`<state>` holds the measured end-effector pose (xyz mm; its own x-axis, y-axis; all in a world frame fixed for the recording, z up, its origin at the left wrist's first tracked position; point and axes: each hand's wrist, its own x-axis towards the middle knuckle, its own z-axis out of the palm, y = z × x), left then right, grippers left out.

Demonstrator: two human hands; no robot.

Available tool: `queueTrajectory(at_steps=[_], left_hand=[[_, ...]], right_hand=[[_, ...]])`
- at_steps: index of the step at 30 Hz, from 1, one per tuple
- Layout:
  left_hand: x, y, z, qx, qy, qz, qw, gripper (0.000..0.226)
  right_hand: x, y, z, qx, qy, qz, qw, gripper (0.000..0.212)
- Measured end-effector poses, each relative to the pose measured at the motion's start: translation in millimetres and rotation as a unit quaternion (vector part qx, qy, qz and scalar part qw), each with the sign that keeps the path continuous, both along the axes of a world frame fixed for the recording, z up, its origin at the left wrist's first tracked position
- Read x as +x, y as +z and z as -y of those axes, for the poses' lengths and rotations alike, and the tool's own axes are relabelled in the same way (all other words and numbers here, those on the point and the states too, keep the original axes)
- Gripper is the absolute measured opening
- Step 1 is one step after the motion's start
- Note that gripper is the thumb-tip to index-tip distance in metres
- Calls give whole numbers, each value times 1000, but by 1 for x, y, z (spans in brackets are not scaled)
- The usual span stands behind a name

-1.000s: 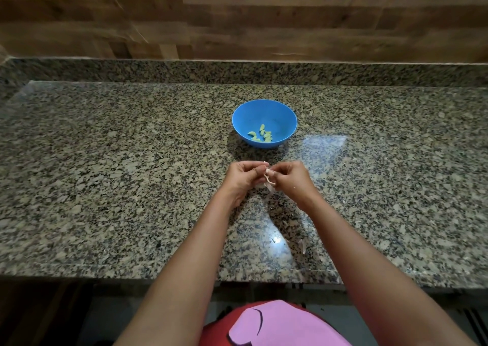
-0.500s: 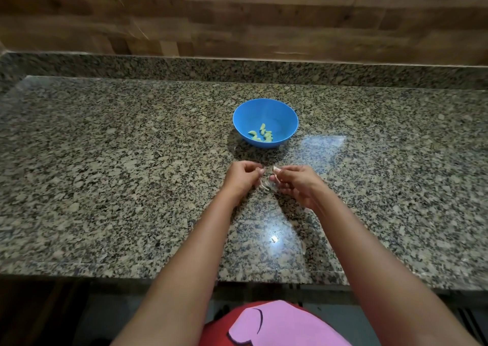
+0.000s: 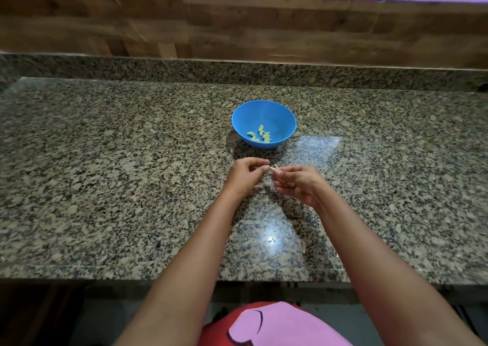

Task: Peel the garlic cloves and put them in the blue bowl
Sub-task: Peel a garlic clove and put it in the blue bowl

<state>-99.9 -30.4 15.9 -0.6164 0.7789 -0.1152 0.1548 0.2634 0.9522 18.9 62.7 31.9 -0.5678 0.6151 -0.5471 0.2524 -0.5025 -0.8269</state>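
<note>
The blue bowl point(image 3: 274, 113) stands on the granite counter, a short way beyond my hands, and holds several peeled pale cloves point(image 3: 260, 135). My left hand point(image 3: 244, 177) and my right hand point(image 3: 298, 184) meet in front of the bowl, fingertips pinched together on one small whitish garlic clove point(image 3: 272, 169). Most of the clove is hidden by my fingers. Thin pale bits of skin point(image 3: 266, 184) lie on the counter just under the hands.
The speckled granite counter point(image 3: 105, 174) runs wide to both sides, with a raised granite ledge and a wooden wall behind. Its front edge is close to my body. A few skin scraps point(image 3: 303, 245) lie near the front right.
My hands have stayed together in front of the bowl. The right hand has turned slightly, its fingers spreading a little, while both keep pinching the clove.
</note>
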Motion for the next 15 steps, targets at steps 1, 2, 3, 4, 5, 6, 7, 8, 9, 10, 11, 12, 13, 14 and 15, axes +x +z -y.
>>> queueTrajectory(at_steps=[1, 2, 3, 4, 5, 6, 7, 8, 9, 10, 11, 12, 13, 14, 15], left_hand=[[1, 2, 0, 14, -6, 35, 999, 21], [1, 3, 0, 25, -10, 73, 997, 21], [1, 3, -1, 31, -12, 111, 993, 20], [2, 2, 0, 38, -14, 150, 988, 18], [2, 3, 1, 48, -15, 182, 982, 13], [2, 3, 2, 59, -14, 209, 976, 9], [1, 4, 2, 68, -12, 229, 971, 6], [1, 4, 2, 77, -9, 246, 966, 5], [0, 4, 2, 86, -6, 262, 961, 5], [0, 5, 3, 94, -3, 279, 956, 6], [0, 6, 3, 101, 1, 297, 950, 7], [0, 6, 4, 106, 6, 312, 944, 8], [0, 6, 4, 110, 12, 320, 941, 8], [0, 6, 4, 111, 18, 323, 940, 9], [0, 7, 5, 109, 24, 321, 941, 9]], right_hand=[[0, 0, 2, 2, -4, -3, 1000, 11], [-1, 1, 3, 6, -11, -9, 1000, 11], [-1, 1, 5, 12, -17, -14, 1000, 11], [-1, 2, 6, 17, -18, -20, 999, 12], [-1, 3, 8, 20, -16, -26, 999, 11], [-1, 3, 9, 16, -13, -35, 999, 10], [0, 4, 9, 8, -10, -46, 999, 10], [1, 5, 10, -1, -9, -55, 998, 10], [1, 6, 10, -8, -8, -60, 998, 11], [1, 7, 10, -12, -7, -60, 998, 12], [1, 8, 10, -13, -8, -54, 998, 14], [1, 9, 10, -11, -10, -46, 999, 16], [1, 10, 10, -3, -9, -35, 999, 18], [1, 11, 10, 11, -4, -18, 1000, 17], [1, 11, 11, 32, 5, 1, 999, 15]])
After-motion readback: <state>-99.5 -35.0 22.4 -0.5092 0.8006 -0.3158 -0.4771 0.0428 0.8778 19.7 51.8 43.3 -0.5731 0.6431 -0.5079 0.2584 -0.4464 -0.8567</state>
